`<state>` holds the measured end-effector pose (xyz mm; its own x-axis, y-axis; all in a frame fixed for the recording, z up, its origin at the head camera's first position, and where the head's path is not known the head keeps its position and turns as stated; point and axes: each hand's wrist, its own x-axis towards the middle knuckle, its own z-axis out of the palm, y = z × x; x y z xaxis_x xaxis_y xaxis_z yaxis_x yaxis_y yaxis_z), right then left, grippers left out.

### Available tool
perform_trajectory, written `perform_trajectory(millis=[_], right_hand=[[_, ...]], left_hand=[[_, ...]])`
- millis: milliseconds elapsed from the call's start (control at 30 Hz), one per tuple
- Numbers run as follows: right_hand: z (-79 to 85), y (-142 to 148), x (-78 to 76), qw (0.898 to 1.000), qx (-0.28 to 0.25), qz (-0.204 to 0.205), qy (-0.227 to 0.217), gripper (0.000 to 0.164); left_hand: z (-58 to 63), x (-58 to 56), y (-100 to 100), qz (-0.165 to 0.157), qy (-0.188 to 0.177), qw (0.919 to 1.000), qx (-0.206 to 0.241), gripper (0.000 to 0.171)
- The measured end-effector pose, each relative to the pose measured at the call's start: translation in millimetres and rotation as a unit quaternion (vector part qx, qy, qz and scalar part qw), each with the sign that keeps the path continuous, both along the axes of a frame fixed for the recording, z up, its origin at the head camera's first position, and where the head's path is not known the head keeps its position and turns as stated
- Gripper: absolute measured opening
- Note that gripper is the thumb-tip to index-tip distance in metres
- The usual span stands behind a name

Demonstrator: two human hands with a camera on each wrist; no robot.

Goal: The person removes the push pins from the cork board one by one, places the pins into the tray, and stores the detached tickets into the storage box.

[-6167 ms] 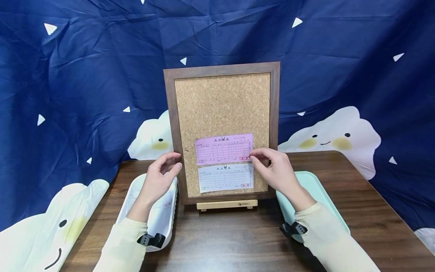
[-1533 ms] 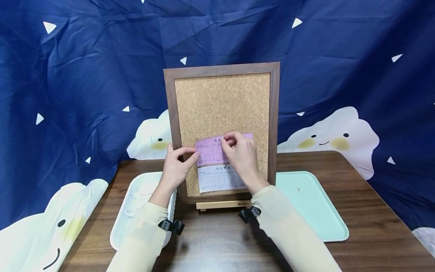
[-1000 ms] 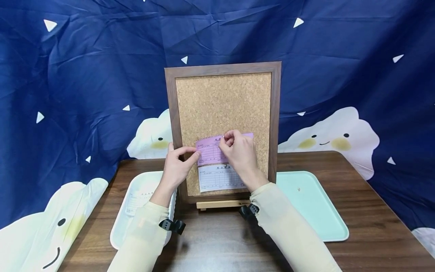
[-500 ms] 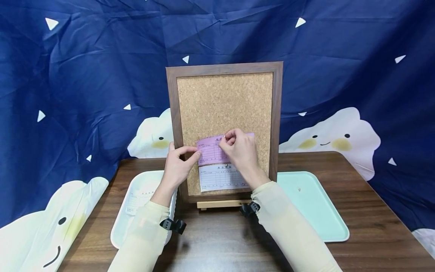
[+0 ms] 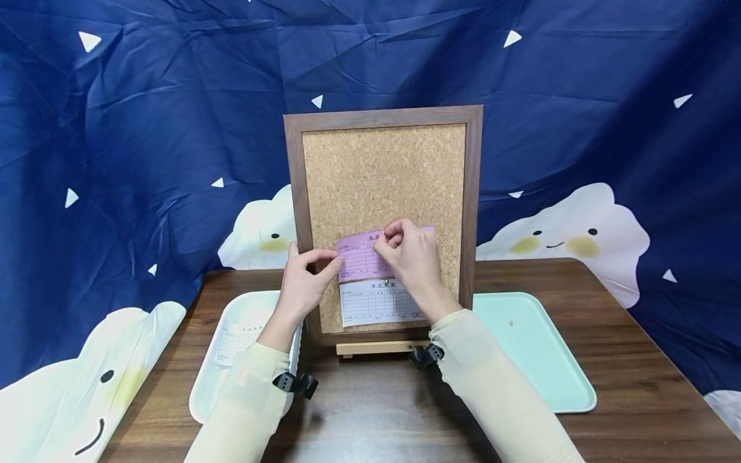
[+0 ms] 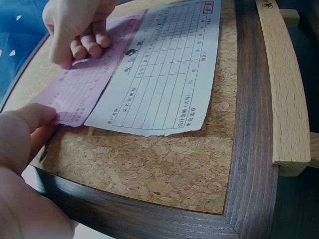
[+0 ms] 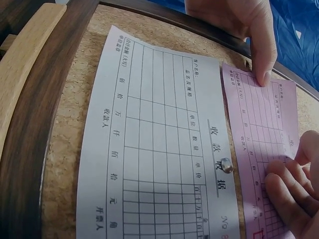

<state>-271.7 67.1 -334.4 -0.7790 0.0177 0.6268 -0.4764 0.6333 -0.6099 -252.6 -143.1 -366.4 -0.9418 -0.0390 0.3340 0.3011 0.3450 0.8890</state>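
Note:
A framed cork board stands upright, with two receipt slips on its lower part. The pink receipt is above the white receipt, their edges nearly meeting. My left hand pinches the pink slip's left edge between thumb and finger. At its top middle, my right hand pinches a push pin, its tip barely showing between thumb and forefinger, and covers the slip's right half. A round silver push pin holds the white receipt at its top middle. The right hand's remaining fingers curl over the pink paper.
Left of the board, a white tray with a paper slip lies partly under my left forearm. A mint green tray with a small speck on it is at right. A wooden stand supports the board.
Since the oldest frame, my left hand has moved from the frame's side onto the pink receipt's left edge. My right hand went up and left to the pin. Both have held still this last second.

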Motion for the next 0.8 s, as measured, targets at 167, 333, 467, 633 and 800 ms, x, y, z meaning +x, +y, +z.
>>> perform_trajectory(millis=[167,333,467,633,800], right_hand=[[-0.4,0.3,-0.7,1.000,0.002,-0.002,0.005,0.009],[-0.4,0.3,-0.5,1.000,0.000,-0.002,0.008,0.009],[-0.6,0.4,-0.2,1.000,-0.002,0.000,0.009,0.010],[-1.2,0.8,-0.5,1.000,-0.006,0.003,0.009,0.009],[-2.6,1.2,0.0,1.000,-0.006,0.004,0.011,0.011]], left_hand=[[-0.1,-0.2,0.2,0.004,0.002,1.0000,-0.008,0.023],[1.0,0.1,0.2,0.004,0.000,1.0000,-0.008,0.023],[1.2,0.2,0.2,0.004,-0.002,1.0000,-0.007,0.022],[0.1,0.0,0.6,0.006,0.003,0.9999,-0.011,0.023],[-1.0,-0.8,0.7,0.006,0.006,0.9999,-0.008,0.023]])
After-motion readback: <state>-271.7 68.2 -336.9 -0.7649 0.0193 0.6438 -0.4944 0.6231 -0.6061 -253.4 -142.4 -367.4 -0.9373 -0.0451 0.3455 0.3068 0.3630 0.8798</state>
